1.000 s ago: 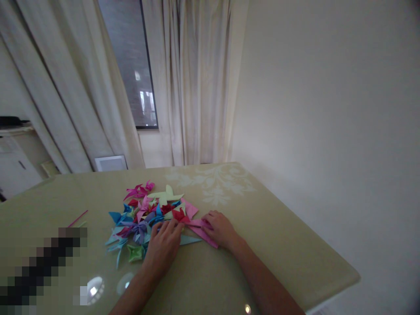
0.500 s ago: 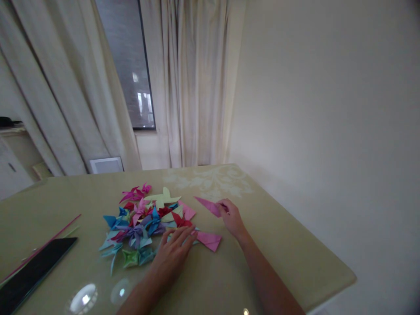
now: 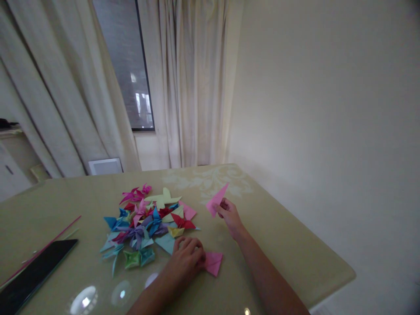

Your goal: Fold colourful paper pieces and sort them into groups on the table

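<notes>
Between the fingertips of my right hand is a pink folded paper piece, held up above the table with its point toward the upper right. My left hand lies low over the table, fingers curled onto a second pink folded paper; part of that paper is hidden under the hand. Just beyond the left hand spreads a heap of origami pieces in blue, purple, red, pink and green. A yellow paper piece and a light blue one sit nearest to the left fingers.
At the left of the table lies a black flat device, with a thin pink stick alongside it. Curtains and a window stand behind the table, and a wall rises at the right.
The pink piece in my right hand has turned from pointing left to pointing up. My left hand has curled and drawn the other pink paper nearer, away from the heap, uncovering the yellow piece.
</notes>
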Available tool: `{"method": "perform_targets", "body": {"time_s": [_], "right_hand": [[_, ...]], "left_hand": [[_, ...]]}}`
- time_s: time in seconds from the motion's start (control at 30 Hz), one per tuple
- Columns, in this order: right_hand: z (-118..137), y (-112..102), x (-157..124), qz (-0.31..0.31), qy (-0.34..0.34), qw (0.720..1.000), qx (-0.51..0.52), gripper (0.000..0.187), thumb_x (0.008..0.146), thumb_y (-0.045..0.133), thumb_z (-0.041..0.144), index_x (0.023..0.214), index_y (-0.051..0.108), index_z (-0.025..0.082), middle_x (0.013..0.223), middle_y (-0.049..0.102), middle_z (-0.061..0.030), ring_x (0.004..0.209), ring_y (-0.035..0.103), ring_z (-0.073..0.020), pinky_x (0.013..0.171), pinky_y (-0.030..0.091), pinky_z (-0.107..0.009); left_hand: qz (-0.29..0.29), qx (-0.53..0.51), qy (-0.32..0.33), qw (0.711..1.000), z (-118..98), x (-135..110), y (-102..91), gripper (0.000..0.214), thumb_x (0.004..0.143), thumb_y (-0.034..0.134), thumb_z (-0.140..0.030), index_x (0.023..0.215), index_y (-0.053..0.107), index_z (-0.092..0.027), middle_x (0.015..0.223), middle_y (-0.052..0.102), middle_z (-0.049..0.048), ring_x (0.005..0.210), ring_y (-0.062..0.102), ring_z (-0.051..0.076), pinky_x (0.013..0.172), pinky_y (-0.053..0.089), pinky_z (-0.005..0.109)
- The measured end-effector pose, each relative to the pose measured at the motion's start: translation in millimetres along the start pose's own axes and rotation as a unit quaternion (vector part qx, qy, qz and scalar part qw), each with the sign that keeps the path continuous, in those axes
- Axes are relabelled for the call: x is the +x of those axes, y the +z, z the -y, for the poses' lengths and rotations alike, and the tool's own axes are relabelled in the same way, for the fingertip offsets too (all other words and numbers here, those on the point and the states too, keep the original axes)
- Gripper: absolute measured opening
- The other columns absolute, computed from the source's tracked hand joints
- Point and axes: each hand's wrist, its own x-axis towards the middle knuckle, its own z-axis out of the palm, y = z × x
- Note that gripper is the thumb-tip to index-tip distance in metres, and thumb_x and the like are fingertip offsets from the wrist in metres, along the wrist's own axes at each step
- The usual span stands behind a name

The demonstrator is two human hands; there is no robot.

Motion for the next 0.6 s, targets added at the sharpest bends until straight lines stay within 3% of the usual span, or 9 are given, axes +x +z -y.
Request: {"method": "perform_targets", "body": {"time_s": [0.17, 0.3, 0.47, 0.6], "right_hand": [[-3, 2, -2, -0.022, 0.008, 1.000, -0.003, 0.044, 0.067, 0.087, 0.054, 0.081, 0.065, 0.019, 0.072, 0.065, -0.0008, 0.066, 0.057, -0.0158, 0.064, 0.045, -0.029], [-3, 1, -4, -0.019, 0.004, 1.000, 0.006, 0.043, 0.066, 0.088, 0.052, 0.078, 0.061, 0.021, 0.080, 0.068, -0.0017, 0.079, 0.066, -0.0194, 0.075, 0.051, -0.031], [-8, -2, 1, -0.023, -0.007, 0.997, -0.068, 0.048, 0.073, 0.078, 0.065, 0.083, 0.063, 0.021, 0.071, 0.059, 0.0007, 0.062, 0.050, -0.0146, 0.060, 0.042, -0.028], [-12, -6, 3, -0.004, -0.023, 0.987, -0.161, 0.050, 0.082, 0.061, 0.070, 0.071, 0.055, 0.022, 0.063, 0.046, 0.0030, 0.058, 0.042, -0.0147, 0.056, 0.033, -0.028]], "left_hand": [[-0.001, 0.040, 0.067, 0.997, 0, 0, 0.4, 0.007, 0.102, 0.061, -0.019, 0.101, 0.065, -0.024, 0.102, 0.070, 0.0009, 0.098, 0.060, 0.020, 0.106, 0.031, 0.042], [0.012, 0.038, 0.063, 0.997, -3, 1, -8.3, 0.007, 0.102, 0.062, -0.018, 0.099, 0.065, -0.023, 0.097, 0.068, 0.0023, 0.093, 0.061, 0.021, 0.097, 0.039, 0.039], [0.048, -0.053, 0.033, 0.997, -7, 2, -18.8, 0.009, 0.099, 0.068, -0.023, 0.108, 0.067, -0.023, 0.115, 0.069, 0.0049, 0.103, 0.063, 0.021, 0.089, 0.048, 0.032], [0.035, -0.017, 0.072, 0.997, -7, 2, -19.6, 0.014, 0.099, 0.063, -0.012, 0.107, 0.067, -0.022, 0.112, 0.072, 0.0046, 0.100, 0.064, 0.021, 0.089, 0.049, 0.032]]}}
